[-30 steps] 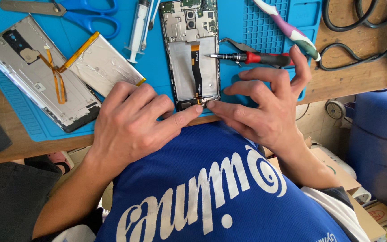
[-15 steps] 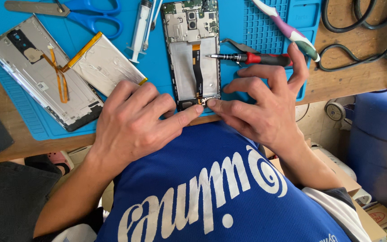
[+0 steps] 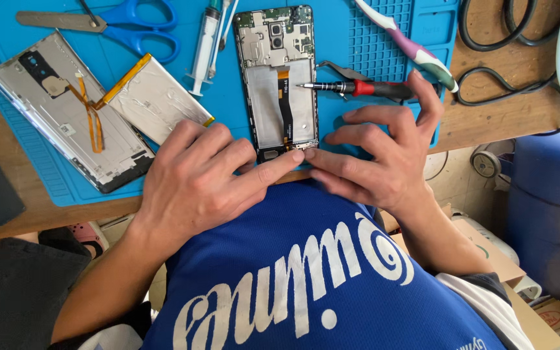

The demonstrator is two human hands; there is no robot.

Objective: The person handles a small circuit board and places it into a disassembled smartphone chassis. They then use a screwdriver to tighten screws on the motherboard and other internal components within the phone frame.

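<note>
Little moved since earlier: left hand (image 3: 196, 178) & right hand (image 3: 377, 152) kept w/ index fingertips pressed at opened phone (image 3: 280, 84) bottom edge, nothing gripped; screwdriver (image 3: 358, 87) laid beside phone.

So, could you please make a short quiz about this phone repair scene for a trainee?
1. True or false: the red-handled screwdriver lies on the blue mat, right of the opened phone.
2. Which part of the opened phone do the index fingertips of the left hand and right hand meet at?
A. its top edge
B. its bottom edge
C. its camera
3. Fill in: the blue-handled ____ lie at the mat's top left.

Key:
1. True.
2. B.
3. scissors.
</note>
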